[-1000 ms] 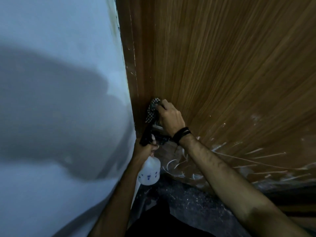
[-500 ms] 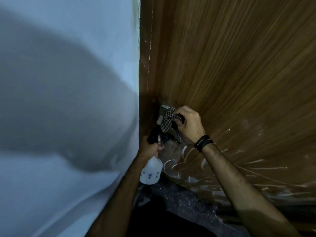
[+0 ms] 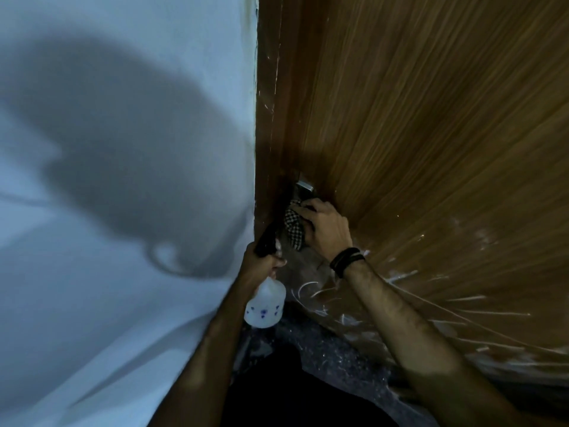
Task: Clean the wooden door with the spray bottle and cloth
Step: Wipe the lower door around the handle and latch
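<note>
The wooden door (image 3: 415,134) fills the right half of the view, its lower part streaked with white marks. My right hand (image 3: 328,231) grips a black-and-white checked cloth (image 3: 294,228) and holds it against the door near its left edge, just under a metal fitting (image 3: 304,187). My left hand (image 3: 261,263) is wrapped around the dark trigger head of a white spray bottle (image 3: 265,305) with small blue flowers, which hangs below the fist, close to the door frame. Black bands circle my right wrist.
A pale blue wall (image 3: 123,180) takes up the left half and carries a large shadow. The dark door frame (image 3: 268,118) runs down between wall and door. A dark speckled floor (image 3: 332,359) lies below the door.
The view has swung left, so door and hands sit further right. My right hand has slid the cloth down, uncovering the metal fitting. My left hand keeps hold of the bottle.
</note>
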The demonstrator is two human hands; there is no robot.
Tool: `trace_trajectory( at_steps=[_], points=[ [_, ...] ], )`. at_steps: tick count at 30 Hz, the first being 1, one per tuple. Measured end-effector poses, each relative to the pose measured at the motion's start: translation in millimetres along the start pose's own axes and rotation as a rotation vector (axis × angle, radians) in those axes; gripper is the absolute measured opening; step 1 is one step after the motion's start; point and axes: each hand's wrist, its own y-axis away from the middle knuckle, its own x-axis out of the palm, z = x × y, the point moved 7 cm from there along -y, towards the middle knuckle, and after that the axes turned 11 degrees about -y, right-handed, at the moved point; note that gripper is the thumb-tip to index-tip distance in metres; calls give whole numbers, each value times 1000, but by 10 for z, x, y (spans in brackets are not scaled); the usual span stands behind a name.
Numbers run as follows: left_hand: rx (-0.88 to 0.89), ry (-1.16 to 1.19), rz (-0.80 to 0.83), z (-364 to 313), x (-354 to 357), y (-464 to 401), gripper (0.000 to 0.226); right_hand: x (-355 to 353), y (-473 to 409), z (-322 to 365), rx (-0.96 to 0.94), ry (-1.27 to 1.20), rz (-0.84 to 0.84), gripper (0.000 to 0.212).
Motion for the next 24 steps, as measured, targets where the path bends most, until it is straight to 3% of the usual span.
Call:
trace_trajectory(
  at_steps=[8,12,15,20,24],
  points=[
    [27,65,-8,-55,14,-66,31,258,77,81,23,-130,-35,51],
    [45,19,-73,-61,-100,-108,31,380,-44,109,52,-115,-60,35],
    [76,-3,-23,-92,-109,-124,32,273,104,26,-47,-127,-43,38],
    [129,-86,106,-144,61,-147,32,110,365,-175,55,-187,-135,37],
    [129,-120,193,-146,80,-168,32,134,196,-41,19,-143,-154,26]
  ],
)
